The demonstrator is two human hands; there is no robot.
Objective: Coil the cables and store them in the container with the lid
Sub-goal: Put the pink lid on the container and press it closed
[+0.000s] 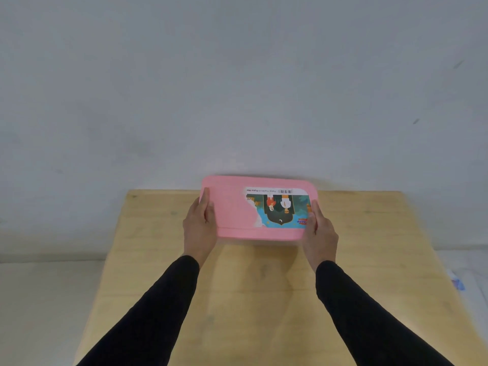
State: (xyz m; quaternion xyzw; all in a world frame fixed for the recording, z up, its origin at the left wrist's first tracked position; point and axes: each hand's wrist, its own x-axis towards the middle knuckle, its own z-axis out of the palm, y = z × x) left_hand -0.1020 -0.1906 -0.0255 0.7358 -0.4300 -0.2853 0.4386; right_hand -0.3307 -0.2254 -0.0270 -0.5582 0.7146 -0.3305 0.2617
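Pink lidded container fills far middle of worktop, a hand on each end. Bare worktop left, right, near side. Wall just behind far edge.

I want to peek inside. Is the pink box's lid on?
On. The pink lid covers the top, left hand and right hand holding its ends.

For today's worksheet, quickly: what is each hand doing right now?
Left hand: grips the left end of the pink container.
Right hand: grips the container's right end.
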